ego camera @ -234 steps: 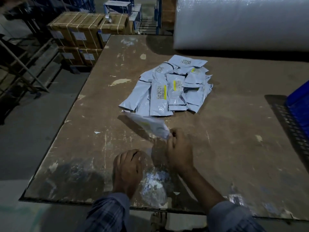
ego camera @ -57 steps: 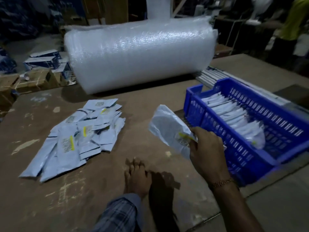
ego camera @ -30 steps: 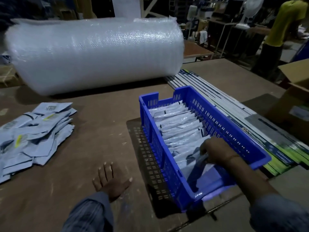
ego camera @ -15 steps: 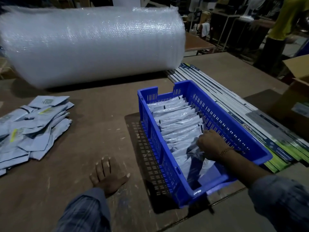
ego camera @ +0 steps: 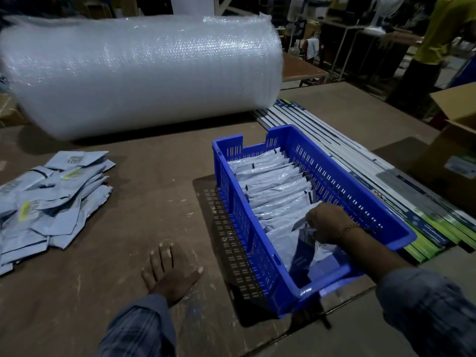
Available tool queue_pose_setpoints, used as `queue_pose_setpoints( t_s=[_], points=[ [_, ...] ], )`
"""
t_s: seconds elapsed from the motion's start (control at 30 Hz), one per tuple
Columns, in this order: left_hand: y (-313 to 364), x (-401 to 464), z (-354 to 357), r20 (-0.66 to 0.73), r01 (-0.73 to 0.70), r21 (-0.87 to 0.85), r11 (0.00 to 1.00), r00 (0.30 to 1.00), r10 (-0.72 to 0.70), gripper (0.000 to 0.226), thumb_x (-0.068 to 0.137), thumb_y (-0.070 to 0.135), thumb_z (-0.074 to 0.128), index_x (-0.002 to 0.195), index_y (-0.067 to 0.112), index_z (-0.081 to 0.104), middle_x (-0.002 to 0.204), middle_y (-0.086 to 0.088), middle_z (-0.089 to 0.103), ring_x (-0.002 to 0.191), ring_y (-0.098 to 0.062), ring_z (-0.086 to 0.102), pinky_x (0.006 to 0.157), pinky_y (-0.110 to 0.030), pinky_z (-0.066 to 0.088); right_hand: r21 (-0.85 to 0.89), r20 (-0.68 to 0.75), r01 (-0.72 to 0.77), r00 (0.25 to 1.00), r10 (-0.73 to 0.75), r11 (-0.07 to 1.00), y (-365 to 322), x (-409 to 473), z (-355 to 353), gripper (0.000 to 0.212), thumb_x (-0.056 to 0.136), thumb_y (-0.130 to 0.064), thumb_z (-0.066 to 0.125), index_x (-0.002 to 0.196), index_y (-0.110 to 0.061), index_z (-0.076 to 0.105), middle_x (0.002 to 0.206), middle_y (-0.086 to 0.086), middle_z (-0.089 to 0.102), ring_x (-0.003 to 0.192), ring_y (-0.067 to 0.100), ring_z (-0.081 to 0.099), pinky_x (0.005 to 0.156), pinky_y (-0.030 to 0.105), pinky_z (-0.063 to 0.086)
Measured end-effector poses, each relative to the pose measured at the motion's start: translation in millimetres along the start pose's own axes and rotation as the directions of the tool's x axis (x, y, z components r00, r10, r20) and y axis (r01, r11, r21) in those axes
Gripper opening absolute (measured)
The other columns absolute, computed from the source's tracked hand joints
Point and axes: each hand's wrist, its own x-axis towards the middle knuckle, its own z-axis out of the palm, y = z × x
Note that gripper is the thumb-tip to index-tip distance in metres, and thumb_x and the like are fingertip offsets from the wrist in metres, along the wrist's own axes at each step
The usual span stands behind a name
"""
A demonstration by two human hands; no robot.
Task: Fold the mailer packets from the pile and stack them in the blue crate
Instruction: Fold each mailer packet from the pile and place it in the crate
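Head view: right hand (ego camera: 325, 222) grips packet (ego camera: 304, 240) inside crate (ego camera: 260, 256).

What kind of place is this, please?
Probably a packing or warehouse area: a big bubble wrap roll, a pile of mailers on a worn table, and a cardboard box.

Packing area of a warehouse or dispatch floor, dim lit. Big roll of bubble wrap (ego camera: 139, 76) lying on a worn brown worktable (ego camera: 154, 176), heap of grey mailer packets (ego camera: 51, 197) on it, blue crate (ego camera: 342, 191) with packets filed in a row. Flat printed cartons (ego camera: 360, 161) stacked beside the crate, open cardboard box (ego camera: 453, 155) at right. More tables (ego camera: 301, 70) behind, another worker in a yellow shirt (ego camera: 448, 29) standing there.
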Motion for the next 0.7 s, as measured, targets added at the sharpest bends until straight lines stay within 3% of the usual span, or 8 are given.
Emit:
queue_pose_setpoints(
  t_s=[0.1, 0.43, 0.5, 0.6, 0.7],
  points=[
    [-6, 5, 8, -0.089, 0.008, 0.019, 1.0, 0.996, -0.006, 0.118, 0.083, 0.097, 0.031, 0.159, 0.033, -0.033, 0.16, 0.001, -0.051, 0.149, -0.031, -0.046, 0.119, -0.061, -0.022, -0.012, -0.012, 0.0, 1.0, 0.0, 1.0, -3, -1, -4, 0.029, 0.092, -0.044, 0.072, 0.11, -0.022, 0.07, 0.108, 0.004, 0.071, 0.1, 0.023, 0.068, 0.088, 0.034, 0.054],
    [-16, 8, 18, -0.175, -0.051, 0.005, 0.999, 0.983, 0.051, 0.108, 0.089, 0.092, 0.031, 0.162, 0.037, -0.025, 0.164, 0.001, -0.046, 0.151, -0.026, -0.043, 0.12, -0.058, -0.022, -0.093, 0.025, -0.025, 0.999, 0.027, 0.995, -7, -7, -11, 0.034, 0.086, -0.04, 0.077, 0.112, -0.021, 0.067, 0.111, 0.004, 0.07, 0.106, 0.024, 0.064, 0.092, 0.038, 0.054],
    [-26, 4, 20, -0.239, -0.091, 0.008, 0.996, 0.967, 0.091, 0.099, 0.092, 0.089, 0.032, 0.164, 0.043, -0.018, 0.169, 0.005, -0.037, 0.156, -0.023, -0.035, 0.124, -0.056, -0.016, -0.093, 0.001, -0.057, 0.998, 0.058, 0.994, -6, -10, -12, 0.032, 0.088, -0.035, 0.075, 0.115, -0.02, 0.066, 0.113, 0.005, 0.068, 0.108, 0.024, 0.063, 0.094, 0.038, 0.053],
    [-46, -3, 18, -0.318, -0.168, 0.007, 0.986, 0.934, 0.162, 0.087, 0.097, 0.078, 0.03, 0.169, 0.039, 0.0, 0.177, 0.006, -0.014, 0.162, -0.021, -0.014, 0.129, -0.051, -0.001, -0.094, -0.161, -0.138, 0.979, 0.122, 0.986, -12, -19, -13, 0.028, 0.09, -0.027, 0.07, 0.117, -0.021, 0.063, 0.117, 0.005, 0.065, 0.112, 0.026, 0.058, 0.096, 0.04, 0.049],
    [-72, -10, 12, -0.394, -0.181, -0.048, 0.982, 0.907, 0.148, 0.075, 0.102, 0.064, 0.031, 0.168, 0.029, 0.024, 0.177, -0.002, 0.013, 0.162, -0.026, 0.01, 0.129, -0.052, 0.018, 0.146, -0.316, -0.162, 0.927, 0.202, 0.976, -35, -30, -24, 0.039, 0.086, -0.041, 0.079, 0.116, -0.02, 0.067, 0.114, 0.006, 0.067, 0.11, 0.029, 0.059, 0.094, 0.042, 0.05]
  ],
)
